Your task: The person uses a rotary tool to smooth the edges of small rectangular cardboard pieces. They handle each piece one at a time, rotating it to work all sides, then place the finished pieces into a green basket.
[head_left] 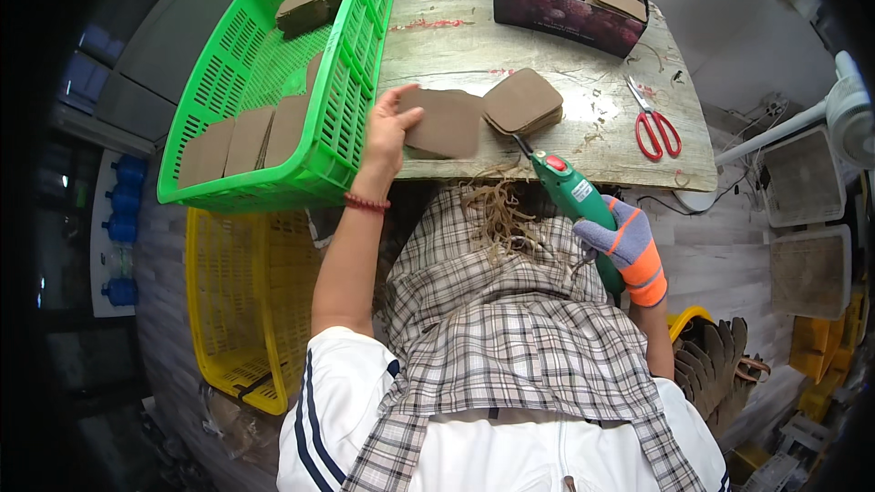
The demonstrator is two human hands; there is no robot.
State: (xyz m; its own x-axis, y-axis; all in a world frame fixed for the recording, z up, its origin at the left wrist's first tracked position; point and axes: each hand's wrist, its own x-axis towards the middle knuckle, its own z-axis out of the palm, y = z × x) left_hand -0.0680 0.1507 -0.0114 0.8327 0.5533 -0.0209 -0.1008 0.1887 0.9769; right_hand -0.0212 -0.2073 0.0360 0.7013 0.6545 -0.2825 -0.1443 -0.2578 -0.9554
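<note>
Pale, worn tabletop, reddish marks on it. Left hand bare, thumb and fingers pinched on a brown pad, slightly blurred, over the tabletop close to its near edge. Right hand gloved, wrapped round a green power tool crossing that edge; tip at a brown stack, contact unclear. Green crate overlaps the left edge. Dark box at the far edge; red-handled scissors toward the right edge.

Crate left, pad stack on table, scissors to its right, box behind
</note>
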